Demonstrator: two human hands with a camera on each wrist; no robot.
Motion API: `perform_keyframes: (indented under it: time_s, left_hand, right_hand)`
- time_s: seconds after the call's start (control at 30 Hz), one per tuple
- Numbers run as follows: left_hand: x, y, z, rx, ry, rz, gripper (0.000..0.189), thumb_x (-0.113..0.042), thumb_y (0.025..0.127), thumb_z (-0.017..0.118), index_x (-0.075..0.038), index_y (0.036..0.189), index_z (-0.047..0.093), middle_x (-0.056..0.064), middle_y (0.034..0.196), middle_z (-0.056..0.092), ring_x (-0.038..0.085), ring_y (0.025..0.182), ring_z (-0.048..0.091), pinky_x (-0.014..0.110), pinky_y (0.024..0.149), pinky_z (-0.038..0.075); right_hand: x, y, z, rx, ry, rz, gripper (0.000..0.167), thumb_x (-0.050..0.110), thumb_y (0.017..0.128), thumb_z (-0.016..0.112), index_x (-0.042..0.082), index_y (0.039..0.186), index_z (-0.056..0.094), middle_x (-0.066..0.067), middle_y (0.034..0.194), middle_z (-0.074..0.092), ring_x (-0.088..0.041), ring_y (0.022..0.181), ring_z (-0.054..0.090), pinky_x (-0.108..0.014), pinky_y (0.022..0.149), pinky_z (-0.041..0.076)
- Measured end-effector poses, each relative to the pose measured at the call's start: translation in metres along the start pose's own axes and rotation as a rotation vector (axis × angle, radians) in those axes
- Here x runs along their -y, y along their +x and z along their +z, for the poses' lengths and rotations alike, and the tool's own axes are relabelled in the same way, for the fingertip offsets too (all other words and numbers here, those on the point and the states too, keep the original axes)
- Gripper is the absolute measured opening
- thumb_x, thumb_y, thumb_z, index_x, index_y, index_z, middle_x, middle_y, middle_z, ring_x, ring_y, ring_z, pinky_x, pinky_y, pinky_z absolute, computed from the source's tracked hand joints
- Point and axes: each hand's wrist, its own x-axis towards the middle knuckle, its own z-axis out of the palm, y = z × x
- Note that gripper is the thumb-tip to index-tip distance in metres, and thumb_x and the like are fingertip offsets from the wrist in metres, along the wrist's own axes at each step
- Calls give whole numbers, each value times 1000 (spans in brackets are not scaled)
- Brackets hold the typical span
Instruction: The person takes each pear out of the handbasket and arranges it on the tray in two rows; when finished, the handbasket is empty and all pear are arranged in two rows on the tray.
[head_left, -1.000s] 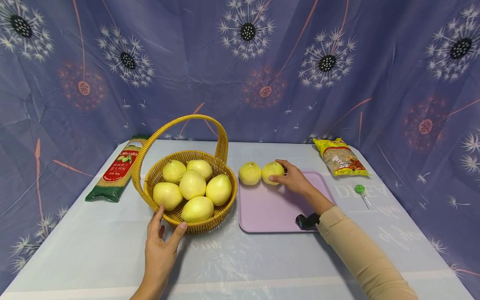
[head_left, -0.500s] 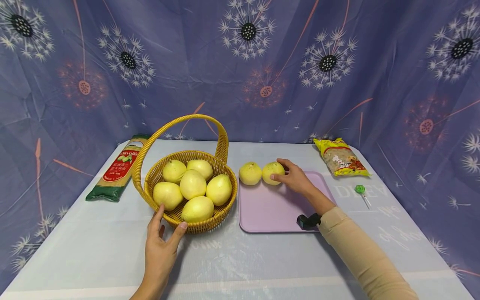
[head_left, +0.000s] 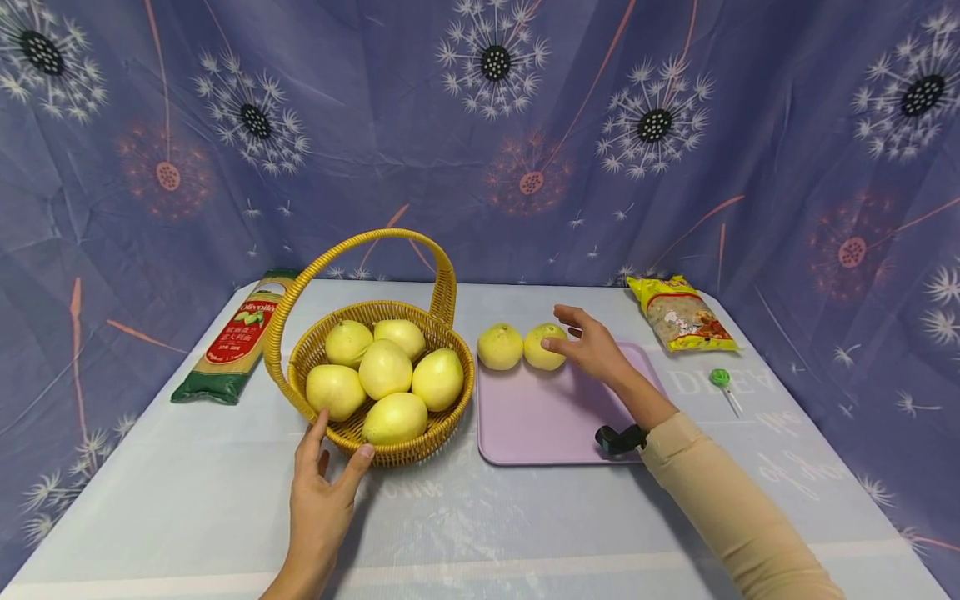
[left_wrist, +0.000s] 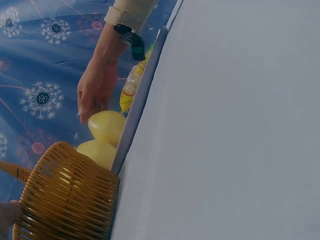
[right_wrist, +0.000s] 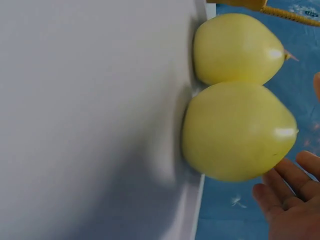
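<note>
My right hand (head_left: 592, 346) is just beside the right-hand pomelo (head_left: 543, 348), its fingers loosely spread and holding nothing. This pomelo and a second pomelo (head_left: 500, 347) sit side by side at the back left of a lilac tray (head_left: 547, 425). In the right wrist view, a gap shows between most of the fingers and the nearer pomelo (right_wrist: 237, 132). My left hand (head_left: 322, 492) rests its index finger and thumb at the near rim of a wicker basket (head_left: 420, 450). Several pomelos (head_left: 385, 369) lie inside that basket, under its tall handle. The left hand's lower fingers are partly hidden.
A green and red pasta packet (head_left: 238, 337) lies behind the basket to the left. At the back right is a yellow food bag (head_left: 684, 317), with a green lollipop (head_left: 722, 382) nearer me. A patterned curtain (head_left: 480, 150) hangs behind the table.
The right hand has let go of the right-hand pomelo, its fingers spreading and lifting slightly away. That pomelo stays on the tray. The left hand and basket have not moved.
</note>
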Motion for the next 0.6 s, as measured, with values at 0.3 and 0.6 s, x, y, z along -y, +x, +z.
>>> perform_keyframes:
  time_s: [0.3,0.6]
  left_hand:
    - [0,0,0,1,-3,3,79,-18,86,70,-17,151,24,10,156,17,27,146,13,53,118,18]
    - [1,0,1,-17,-5,28,78,-15,85,70,-13,149,27,14,155,21,27,144,17,53,117,20]
  right_hand:
    - [26,-4,1,2,9,-44,75,39,83,72,14,144,37,-12,148,40,-31,138,36,-45,115,31]
    - [49,-8,10,8,43,-127,71,32,82,74,14,142,41,-11,146,44,-27,137,38,-42,116,30]
